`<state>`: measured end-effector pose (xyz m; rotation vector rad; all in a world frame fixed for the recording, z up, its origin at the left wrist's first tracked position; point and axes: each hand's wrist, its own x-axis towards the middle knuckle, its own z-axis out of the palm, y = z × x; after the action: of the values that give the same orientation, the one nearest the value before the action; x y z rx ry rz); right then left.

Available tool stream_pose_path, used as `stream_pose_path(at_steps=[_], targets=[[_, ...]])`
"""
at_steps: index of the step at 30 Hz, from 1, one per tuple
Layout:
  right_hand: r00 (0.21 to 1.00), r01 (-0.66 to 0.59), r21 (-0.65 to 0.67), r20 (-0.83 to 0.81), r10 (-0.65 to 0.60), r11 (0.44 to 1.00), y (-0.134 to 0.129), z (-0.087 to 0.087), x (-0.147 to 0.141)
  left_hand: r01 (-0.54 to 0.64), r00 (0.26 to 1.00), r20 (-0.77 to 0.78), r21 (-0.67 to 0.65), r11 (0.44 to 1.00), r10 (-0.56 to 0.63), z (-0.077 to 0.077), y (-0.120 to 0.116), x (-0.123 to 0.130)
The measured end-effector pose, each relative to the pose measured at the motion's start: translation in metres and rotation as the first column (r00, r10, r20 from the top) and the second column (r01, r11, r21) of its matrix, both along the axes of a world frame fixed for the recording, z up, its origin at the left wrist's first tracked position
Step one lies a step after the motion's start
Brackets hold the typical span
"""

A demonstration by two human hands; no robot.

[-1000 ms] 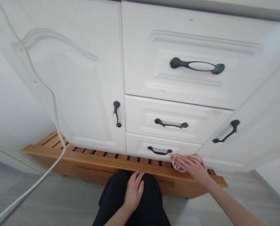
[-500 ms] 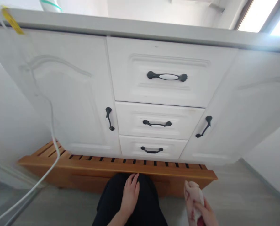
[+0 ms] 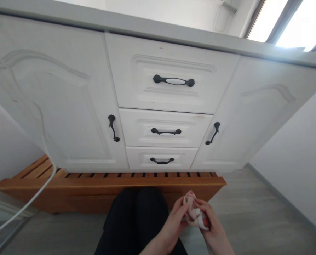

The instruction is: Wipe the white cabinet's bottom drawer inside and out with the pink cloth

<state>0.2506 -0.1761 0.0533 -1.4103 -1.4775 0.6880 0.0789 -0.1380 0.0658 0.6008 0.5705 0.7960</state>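
Observation:
A soft, bunched pale pink cloth (image 3: 193, 211) with white bands and a red patch is between my hands, beside my right knee at the bottom of the head view. Its exact kind is hard to make out, as it is crumpled and partly covered by fingers. My left hand (image 3: 175, 220) pinches its left edge with thumb and fingers. On the other side, my right hand (image 3: 211, 220) has its fingers wrapped round the right part of the cloth. Below it are my dark-trousered legs (image 3: 144, 216).
A wooden slatted bench (image 3: 94, 182) stands just ahead of my knees, against a white cabinet (image 3: 73, 106) with drawers and dark handles. A white cable (image 3: 33, 198) hangs down on the left. Grey flooring (image 3: 256, 209) and a wall lie to the right.
My left hand has left my lap and moved right to take hold of the cloth. My right hand has brought the cloth left and inward. The view has shifted to the right.

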Motion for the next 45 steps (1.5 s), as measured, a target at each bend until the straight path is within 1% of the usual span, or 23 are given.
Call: stream_pose_path(at_steps=[2,5,7,8,9,11,13,15,18,20,22,24,27,28,30,32,34,36,38,40,42,44,45], targets=[[0.993,-0.050,0.065,0.108,0.043,0.997,-0.002,-0.005,-0.007,-0.007,0.999,0.049,-0.050,0.999,0.010,0.003,-0.001,-0.006],[0.968,-0.058,0.108,0.249,0.030,0.992,-0.005,-0.011,-0.015,-0.048,0.998,0.027,-0.100,0.994,0.051,0.003,-0.004,-0.014],[0.947,-0.061,0.103,0.322,0.025,0.993,-0.006,-0.008,-0.019,-0.076,0.997,-0.005,-0.105,0.991,0.076,0.003,-0.005,-0.017],[0.938,-0.080,0.088,0.345,0.045,0.993,-0.006,-0.005,-0.020,-0.088,0.996,-0.021,-0.108,0.990,0.087,0.003,-0.005,-0.018],[0.932,-0.107,0.061,0.355,0.078,0.992,-0.006,-0.001,-0.021,-0.098,0.995,-0.040,-0.113,0.989,0.094,0.003,-0.005,-0.017],[0.913,-0.180,-0.044,0.364,0.184,0.983,-0.008,0.009,-0.023,-0.122,0.989,-0.100,-0.131,0.984,0.110,0.001,-0.002,-0.016],[0.876,-0.245,-0.172,0.383,0.294,0.954,-0.010,0.018,-0.023,-0.156,0.976,-0.176,-0.152,0.976,0.129,-0.002,0.002,-0.014],[0.825,-0.285,-0.256,0.426,0.373,0.924,-0.012,0.026,-0.022,-0.176,0.962,-0.238,-0.159,0.971,0.136,-0.007,0.007,-0.013],[0.761,-0.310,-0.304,0.489,0.427,0.901,-0.015,0.034,-0.018,-0.170,0.953,-0.278,-0.154,0.973,0.122,-0.015,0.014,-0.013],[0.751,-0.287,-0.341,0.501,0.431,0.895,-0.016,0.039,-0.016,-0.180,0.943,-0.305,-0.135,0.974,0.133,-0.017,0.017,-0.015],[0.763,-0.268,-0.373,0.481,0.432,0.888,-0.016,0.042,-0.015,-0.204,0.928,-0.334,-0.094,0.974,0.162,-0.016,0.018,-0.017],[0.794,-0.288,-0.377,0.420,0.440,0.880,-0.013,0.045,-0.016,-0.199,0.927,-0.335,-0.068,0.978,0.166,-0.011,0.016,-0.018],[0.848,-0.377,-0.320,0.259,0.463,0.869,-0.007,0.053,-0.022,-0.101,0.958,-0.278,-0.106,0.989,0.068,-0.001,0.010,-0.017],[0.855,-0.416,-0.310,0.189,0.484,0.855,-0.006,0.057,-0.025,-0.063,0.962,-0.270,-0.116,0.991,0.030,0.002,0.008,-0.016],[0.845,-0.491,-0.313,0.057,0.532,0.813,-0.003,0.065,-0.031,-0.013,0.955,-0.295,-0.112,0.994,-0.021,0.007,0.007,-0.016],[0.832,-0.529,-0.339,-0.025,0.554,0.778,-0.003,0.070,-0.035,0.005,0.937,-0.347,-0.071,0.997,-0.029,0.011,0.010,-0.018],[0.849,-0.503,-0.378,-0.046,0.527,0.777,-0.004,0.069,-0.034,-0.010,0.917,-0.398,-0.006,1.000,0.007,0.015,0.015,-0.022],[0.896,-0.416,-0.422,-0.040,0.442,0.805,-0.005,0.062,-0.028,-0.030,0.887,-0.458,0.089,0.996,0.068,0.020,0.020,-0.026],[0.942,-0.308,-0.435,-0.011,0.336,0.846,-0.003,0.053,-0.021,0.004,0.861,-0.503,0.159,0.987,0.077,0.026,0.023,-0.029],[0.969,-0.214,-0.377,0.033,0.244,0.901,0.003,0.048,-0.014,0.074,0.864,-0.502,0.200,0.977,0.037,0.033,0.024,-0.029],[0.985,-0.128,-0.268,0.079,0.154,0.955,0.011,0.045,-0.010,0.105,0.886,-0.463,0.234,0.967,0.015,0.040,0.023,-0.027],[0.993,-0.051,-0.176,0.093,0.068,0.983,0.018,0.043,-0.008,0.090,0.905,-0.423,0.264,0.960,0.031,0.046,0.022,-0.026],[0.996,-0.027,-0.161,0.083,0.041,0.987,0.021,0.041,-0.007,0.080,0.913,-0.406,0.267,0.960,0.037,0.049,0.021,-0.026]])
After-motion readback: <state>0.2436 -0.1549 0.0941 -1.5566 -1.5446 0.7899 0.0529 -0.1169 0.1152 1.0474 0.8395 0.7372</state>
